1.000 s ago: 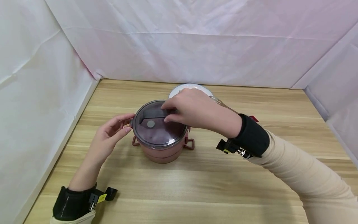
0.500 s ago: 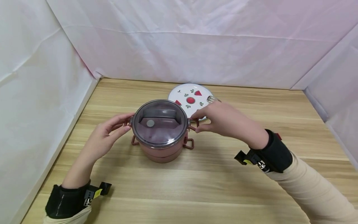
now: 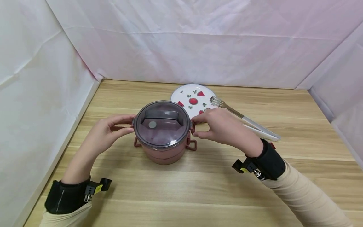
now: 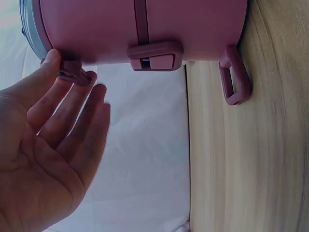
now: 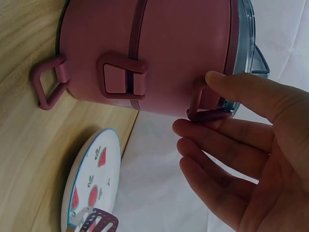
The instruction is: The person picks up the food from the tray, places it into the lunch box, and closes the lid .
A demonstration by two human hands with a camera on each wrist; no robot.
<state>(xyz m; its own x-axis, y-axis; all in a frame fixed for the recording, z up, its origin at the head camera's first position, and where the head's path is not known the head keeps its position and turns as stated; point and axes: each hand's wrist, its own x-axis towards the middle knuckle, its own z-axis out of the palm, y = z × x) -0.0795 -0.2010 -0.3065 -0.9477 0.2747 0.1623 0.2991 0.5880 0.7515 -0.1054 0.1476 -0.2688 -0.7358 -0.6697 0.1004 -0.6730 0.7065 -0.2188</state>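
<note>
A round pink two-tier pot (image 3: 163, 154) stands on the table with a dark see-through lid (image 3: 158, 134) on top. My left hand (image 3: 105, 134) pinches the pink latch (image 4: 75, 72) at the left of the rim between thumb and fingers. Across the pot, my right hand (image 3: 219, 126) has its thumb and index finger on the raised right latch (image 5: 198, 99), just under the lid. Lower side clasps (image 5: 120, 79) join the tiers, and loop handles (image 4: 236, 77) stick out near the base.
Behind the pot lies a white plate (image 3: 188, 93) with a watermelon pattern. A fork-like metal utensil (image 3: 229, 108) rests on its right edge, and a second white handle (image 3: 265, 135) lies beside it. White cloth walls (image 3: 181, 47) enclose the wooden table (image 3: 181, 195).
My right hand has left the lid's top grip and moved to the right latch, which has gone from sticking out to closer against the rim. The left hand has stayed at the left latch.
</note>
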